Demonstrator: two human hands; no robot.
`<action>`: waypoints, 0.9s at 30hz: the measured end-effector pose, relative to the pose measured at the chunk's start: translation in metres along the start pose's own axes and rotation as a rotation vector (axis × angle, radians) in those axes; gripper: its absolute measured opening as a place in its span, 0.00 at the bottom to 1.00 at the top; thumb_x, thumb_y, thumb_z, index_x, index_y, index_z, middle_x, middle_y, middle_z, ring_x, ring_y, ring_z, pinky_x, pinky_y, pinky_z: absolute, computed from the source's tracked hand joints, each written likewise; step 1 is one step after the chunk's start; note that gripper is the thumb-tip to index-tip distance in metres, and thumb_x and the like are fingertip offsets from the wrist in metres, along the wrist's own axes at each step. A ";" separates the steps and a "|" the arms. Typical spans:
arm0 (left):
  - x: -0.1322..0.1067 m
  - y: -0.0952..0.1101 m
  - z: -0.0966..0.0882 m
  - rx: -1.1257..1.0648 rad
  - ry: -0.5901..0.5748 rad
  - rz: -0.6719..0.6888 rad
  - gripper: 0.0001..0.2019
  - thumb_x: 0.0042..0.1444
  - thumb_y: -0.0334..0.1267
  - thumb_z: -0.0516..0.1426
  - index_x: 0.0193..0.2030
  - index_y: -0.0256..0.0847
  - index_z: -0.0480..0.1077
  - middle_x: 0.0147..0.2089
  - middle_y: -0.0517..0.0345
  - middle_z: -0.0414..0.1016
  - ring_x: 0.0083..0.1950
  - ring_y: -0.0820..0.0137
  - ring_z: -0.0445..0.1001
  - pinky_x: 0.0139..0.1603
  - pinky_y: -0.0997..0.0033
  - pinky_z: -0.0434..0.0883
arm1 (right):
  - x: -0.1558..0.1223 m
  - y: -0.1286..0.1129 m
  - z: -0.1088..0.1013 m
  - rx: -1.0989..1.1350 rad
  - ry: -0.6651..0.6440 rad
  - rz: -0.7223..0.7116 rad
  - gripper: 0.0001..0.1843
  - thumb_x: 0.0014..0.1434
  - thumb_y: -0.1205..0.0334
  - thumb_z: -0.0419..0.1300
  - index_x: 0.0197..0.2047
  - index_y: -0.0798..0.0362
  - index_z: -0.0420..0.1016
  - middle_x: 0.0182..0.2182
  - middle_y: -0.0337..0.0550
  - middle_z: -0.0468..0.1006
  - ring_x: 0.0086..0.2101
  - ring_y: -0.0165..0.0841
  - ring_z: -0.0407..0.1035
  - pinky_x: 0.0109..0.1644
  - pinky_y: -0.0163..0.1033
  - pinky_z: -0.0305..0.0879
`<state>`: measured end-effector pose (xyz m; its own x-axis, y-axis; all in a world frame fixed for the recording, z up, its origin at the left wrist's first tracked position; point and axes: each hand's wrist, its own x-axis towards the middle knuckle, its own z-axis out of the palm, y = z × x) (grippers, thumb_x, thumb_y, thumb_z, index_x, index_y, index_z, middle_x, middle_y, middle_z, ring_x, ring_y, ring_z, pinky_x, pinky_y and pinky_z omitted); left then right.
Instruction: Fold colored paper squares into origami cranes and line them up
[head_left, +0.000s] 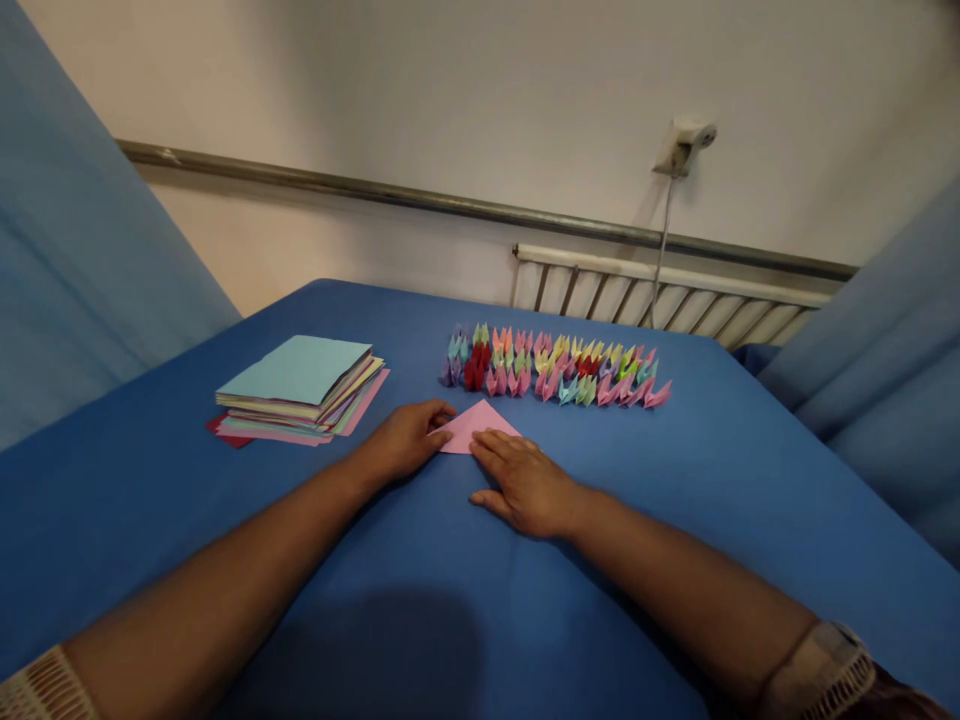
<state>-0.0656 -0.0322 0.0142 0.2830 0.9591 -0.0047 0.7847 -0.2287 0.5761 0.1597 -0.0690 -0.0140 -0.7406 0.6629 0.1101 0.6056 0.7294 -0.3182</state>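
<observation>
A pink paper triangle (474, 422) lies folded on the blue table (420, 600). My left hand (405, 437) rests at its left corner, fingers curled and pressing the paper's edge. My right hand (525, 485) lies flat with fingers stretched out, fingertips on the triangle's lower right edge. Behind the paper stand rows of small folded paper cranes (551, 372) in many colours. A stack of coloured square paper sheets (304, 390), light blue on top, sits to the left of my left hand.
A metal rail (450, 205) runs along the beige wall behind the table. A radiator-like rack (660, 295) and a wall fitting with a cord (682, 145) are at the back right. Blue cloth (885, 370) hangs at both sides.
</observation>
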 end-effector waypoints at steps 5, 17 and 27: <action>-0.003 -0.002 -0.005 0.231 0.112 0.020 0.23 0.53 0.35 0.53 0.57 0.32 0.68 0.55 0.40 0.73 0.54 0.55 0.73 0.56 0.54 0.68 | -0.003 -0.003 -0.003 -0.002 -0.044 0.006 0.39 0.66 0.40 0.45 0.71 0.56 0.49 0.69 0.55 0.49 0.68 0.45 0.43 0.69 0.54 0.43; -0.064 0.044 0.054 0.312 -0.093 0.303 0.42 0.60 0.59 0.49 0.71 0.31 0.44 0.72 0.33 0.47 0.73 0.49 0.45 0.69 0.45 0.51 | 0.001 0.002 0.006 -0.004 -0.029 -0.018 0.38 0.65 0.44 0.50 0.70 0.59 0.50 0.68 0.57 0.53 0.67 0.45 0.44 0.69 0.52 0.42; -0.086 0.029 0.018 0.670 -0.091 0.064 0.43 0.59 0.64 0.47 0.64 0.21 0.60 0.65 0.26 0.60 0.67 0.44 0.60 0.67 0.45 0.52 | 0.000 -0.002 0.001 -0.012 -0.046 0.015 0.37 0.65 0.41 0.47 0.70 0.54 0.50 0.70 0.54 0.48 0.68 0.45 0.42 0.69 0.54 0.42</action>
<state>-0.0577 -0.1242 0.0168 0.3628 0.9290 -0.0733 0.9287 -0.3669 -0.0536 0.1585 -0.0710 -0.0145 -0.7439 0.6654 0.0624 0.6197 0.7217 -0.3083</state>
